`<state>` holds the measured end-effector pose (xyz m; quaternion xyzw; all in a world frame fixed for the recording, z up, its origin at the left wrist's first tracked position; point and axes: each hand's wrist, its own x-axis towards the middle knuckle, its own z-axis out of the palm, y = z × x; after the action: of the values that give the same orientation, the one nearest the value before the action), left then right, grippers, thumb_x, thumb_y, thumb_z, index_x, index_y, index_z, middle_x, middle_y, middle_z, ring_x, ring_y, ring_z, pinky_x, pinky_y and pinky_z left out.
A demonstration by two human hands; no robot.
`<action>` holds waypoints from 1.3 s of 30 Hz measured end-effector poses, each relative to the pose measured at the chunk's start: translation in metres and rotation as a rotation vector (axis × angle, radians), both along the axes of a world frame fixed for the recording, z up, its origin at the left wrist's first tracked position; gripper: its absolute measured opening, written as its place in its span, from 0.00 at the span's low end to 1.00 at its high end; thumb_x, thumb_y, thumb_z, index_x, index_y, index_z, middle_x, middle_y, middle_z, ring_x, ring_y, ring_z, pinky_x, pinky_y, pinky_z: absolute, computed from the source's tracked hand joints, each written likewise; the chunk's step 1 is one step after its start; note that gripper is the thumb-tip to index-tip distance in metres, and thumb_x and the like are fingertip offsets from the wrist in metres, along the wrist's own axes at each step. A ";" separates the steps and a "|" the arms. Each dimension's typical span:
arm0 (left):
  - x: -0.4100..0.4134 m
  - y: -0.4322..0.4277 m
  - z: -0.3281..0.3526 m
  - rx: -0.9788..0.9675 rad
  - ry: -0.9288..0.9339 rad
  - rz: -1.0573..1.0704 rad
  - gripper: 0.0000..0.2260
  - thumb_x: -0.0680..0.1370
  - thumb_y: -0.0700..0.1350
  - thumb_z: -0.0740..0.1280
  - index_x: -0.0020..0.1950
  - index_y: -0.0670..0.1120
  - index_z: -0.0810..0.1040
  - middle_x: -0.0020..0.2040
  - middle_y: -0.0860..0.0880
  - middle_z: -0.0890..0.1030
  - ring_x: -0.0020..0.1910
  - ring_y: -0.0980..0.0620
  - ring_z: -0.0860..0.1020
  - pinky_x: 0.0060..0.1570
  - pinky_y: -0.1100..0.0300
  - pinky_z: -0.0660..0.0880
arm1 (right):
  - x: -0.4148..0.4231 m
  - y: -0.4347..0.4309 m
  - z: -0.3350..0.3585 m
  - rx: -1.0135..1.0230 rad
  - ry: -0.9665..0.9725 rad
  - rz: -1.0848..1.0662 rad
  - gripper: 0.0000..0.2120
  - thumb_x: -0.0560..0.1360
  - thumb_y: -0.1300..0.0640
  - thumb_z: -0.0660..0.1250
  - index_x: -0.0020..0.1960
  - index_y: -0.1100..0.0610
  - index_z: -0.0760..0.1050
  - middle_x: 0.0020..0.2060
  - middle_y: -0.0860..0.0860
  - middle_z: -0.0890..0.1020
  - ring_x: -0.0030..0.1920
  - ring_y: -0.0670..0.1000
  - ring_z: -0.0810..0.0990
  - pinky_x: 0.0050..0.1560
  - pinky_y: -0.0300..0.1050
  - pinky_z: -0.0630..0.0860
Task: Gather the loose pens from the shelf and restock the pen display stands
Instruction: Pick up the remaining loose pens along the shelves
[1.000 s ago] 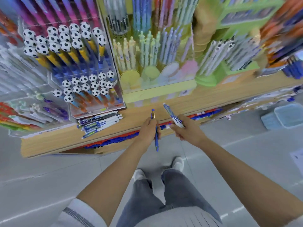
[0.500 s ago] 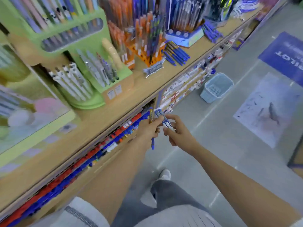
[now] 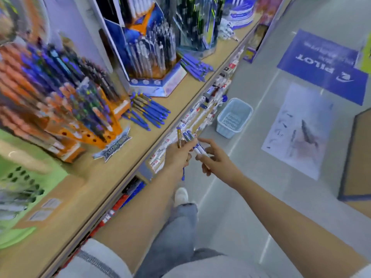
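Observation:
My left hand (image 3: 177,156) grips a blue pen with a gold clip (image 3: 179,141) upright in front of the shelf edge. My right hand (image 3: 213,160) is right beside it and pinches two blue-and-white pens (image 3: 195,147) between forefinger and thumb; their upper ends lie against my left fingers. Loose blue pens (image 3: 149,113) lie in a pile on the wooden shelf (image 3: 128,157), with a second pile (image 3: 195,67) farther along. An orange pen stand (image 3: 80,121) and a blue hexagonal stand (image 3: 154,63) hold many pens. The view is blurred.
A light blue plastic basket (image 3: 233,117) stands on the floor by the shelf base. A blue floor sticker (image 3: 325,65) and a white floor poster (image 3: 297,129) lie in the aisle. A green stand (image 3: 18,189) is at the left.
The view has swung right along the shelf, from the football-topped pens to the orange and blue stands. My hands have come together, the right-hand pens now touching my left fingers.

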<state>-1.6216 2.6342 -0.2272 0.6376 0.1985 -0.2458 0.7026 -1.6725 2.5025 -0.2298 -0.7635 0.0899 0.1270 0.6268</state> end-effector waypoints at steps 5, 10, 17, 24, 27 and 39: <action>0.090 -0.052 -0.003 0.016 -0.066 -0.030 0.10 0.75 0.44 0.71 0.37 0.44 0.74 0.26 0.51 0.68 0.23 0.55 0.63 0.22 0.65 0.58 | 0.080 -0.056 0.000 -0.038 0.065 -0.087 0.11 0.79 0.58 0.65 0.61 0.56 0.71 0.37 0.52 0.76 0.27 0.46 0.73 0.29 0.39 0.72; 0.165 -0.114 -0.004 0.050 -0.055 -0.151 0.09 0.78 0.36 0.62 0.38 0.44 0.71 0.30 0.49 0.70 0.27 0.53 0.66 0.25 0.64 0.62 | 0.149 -0.115 0.002 -0.040 0.041 -0.258 0.07 0.81 0.59 0.62 0.57 0.58 0.72 0.36 0.55 0.77 0.24 0.43 0.69 0.27 0.33 0.67; 0.229 -0.188 -0.006 0.051 -0.030 -0.092 0.07 0.83 0.44 0.55 0.59 0.46 0.69 0.31 0.44 0.73 0.20 0.51 0.70 0.20 0.64 0.68 | 0.239 -0.200 -0.017 -0.057 0.018 -0.236 0.07 0.81 0.58 0.62 0.57 0.57 0.73 0.33 0.51 0.80 0.27 0.48 0.69 0.30 0.38 0.68; 0.259 -0.236 -0.018 0.090 0.020 0.346 0.09 0.82 0.37 0.52 0.55 0.41 0.71 0.30 0.44 0.70 0.18 0.54 0.70 0.19 0.67 0.63 | 0.309 -0.255 -0.018 -0.175 -0.036 0.146 0.06 0.82 0.56 0.60 0.58 0.54 0.71 0.37 0.50 0.81 0.29 0.37 0.74 0.35 0.30 0.68; 0.251 -0.242 -0.010 0.074 0.000 0.478 0.05 0.84 0.44 0.54 0.55 0.47 0.68 0.30 0.43 0.72 0.17 0.55 0.71 0.20 0.67 0.68 | 0.326 -0.256 -0.017 -0.144 -0.071 0.275 0.05 0.81 0.59 0.60 0.57 0.57 0.72 0.36 0.51 0.80 0.30 0.37 0.74 0.35 0.31 0.68; 0.186 -0.134 -0.021 0.232 -0.003 0.925 0.05 0.81 0.35 0.57 0.53 0.45 0.67 0.30 0.43 0.71 0.16 0.59 0.63 0.18 0.68 0.60 | 0.322 -0.132 -0.024 -0.037 -0.080 0.619 0.05 0.81 0.60 0.62 0.51 0.51 0.72 0.34 0.48 0.79 0.32 0.37 0.74 0.37 0.35 0.68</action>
<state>-1.4360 2.4999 -0.2479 0.5568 0.4869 0.1175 0.6626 -1.3505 2.3707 -0.2541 -0.7702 -0.1694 0.2801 0.5474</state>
